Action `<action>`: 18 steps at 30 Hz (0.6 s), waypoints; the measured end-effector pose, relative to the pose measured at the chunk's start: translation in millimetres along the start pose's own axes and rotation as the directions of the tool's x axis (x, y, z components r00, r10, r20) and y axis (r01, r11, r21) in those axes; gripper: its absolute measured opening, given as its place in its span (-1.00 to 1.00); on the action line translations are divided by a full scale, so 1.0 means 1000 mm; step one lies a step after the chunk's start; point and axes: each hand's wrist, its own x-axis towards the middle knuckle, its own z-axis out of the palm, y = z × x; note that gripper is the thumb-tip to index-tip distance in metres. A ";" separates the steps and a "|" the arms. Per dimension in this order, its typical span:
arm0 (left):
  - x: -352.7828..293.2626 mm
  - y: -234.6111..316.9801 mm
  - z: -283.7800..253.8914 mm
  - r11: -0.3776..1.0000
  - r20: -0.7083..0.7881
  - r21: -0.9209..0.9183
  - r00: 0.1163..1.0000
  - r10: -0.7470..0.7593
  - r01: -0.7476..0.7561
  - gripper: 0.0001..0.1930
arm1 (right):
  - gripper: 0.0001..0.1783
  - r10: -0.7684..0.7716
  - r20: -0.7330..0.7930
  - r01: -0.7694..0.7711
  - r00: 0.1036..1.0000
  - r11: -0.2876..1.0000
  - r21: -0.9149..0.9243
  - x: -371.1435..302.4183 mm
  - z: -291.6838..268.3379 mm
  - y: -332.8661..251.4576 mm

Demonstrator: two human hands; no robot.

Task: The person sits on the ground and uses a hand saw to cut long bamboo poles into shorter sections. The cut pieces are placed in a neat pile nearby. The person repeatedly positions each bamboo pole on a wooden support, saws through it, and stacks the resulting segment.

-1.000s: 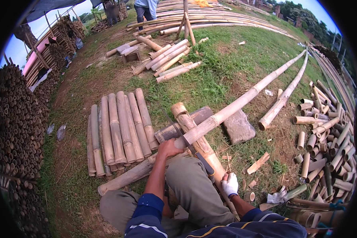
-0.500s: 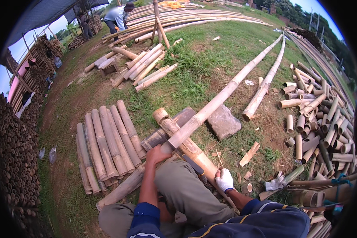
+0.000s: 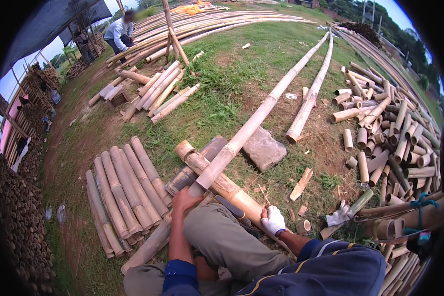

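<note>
My left hand [image 3: 185,200], bare, is closed around a long bamboo pole [image 3: 254,121] beside my knee. The pole slopes away to the far right and lies across a thicker bamboo length [image 3: 232,190]. Past my left hand another stretch of bamboo [image 3: 150,249] runs to the lower left; whether it belongs to the same pole I cannot tell. My right hand [image 3: 275,220], in a white glove, is closed beside the thicker bamboo. Anything inside its fingers is hidden, though a thin sliver shows just above it. A dark-handled tool [image 3: 234,209] lies between my knee and the thicker bamboo.
Cut bamboo lengths [image 3: 126,187] lie side by side at left. A flat stone [image 3: 264,148] and a second long pole [image 3: 311,108] lie ahead. A pile of short bamboo pieces [image 3: 404,133] and a loose white glove [image 3: 338,215] are at right. A person [image 3: 118,34] bends over poles far off.
The surroundings ahead have shifted left in the picture as my view turned slightly. Both hands keep nearly the same places on or beside the bamboo. The far person's posture has changed a little.
</note>
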 end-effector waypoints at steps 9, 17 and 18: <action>-0.004 0.028 0.000 0.998 -0.017 -0.038 0.999 0.052 -0.053 -0.12 | -0.55 0.052 0.021 -0.052 0.998 0.999 0.003 -0.005 -0.010 0.006; -0.009 0.015 0.001 0.997 -0.054 -0.076 0.999 -0.006 0.002 -0.15 | -0.51 0.043 0.050 -0.044 0.998 0.999 0.012 0.000 -0.013 0.000; -0.010 0.014 0.001 0.997 -0.069 -0.074 0.997 -0.023 0.018 -0.15 | -0.50 0.065 0.080 -0.066 0.995 0.998 0.011 0.000 -0.014 -0.001</action>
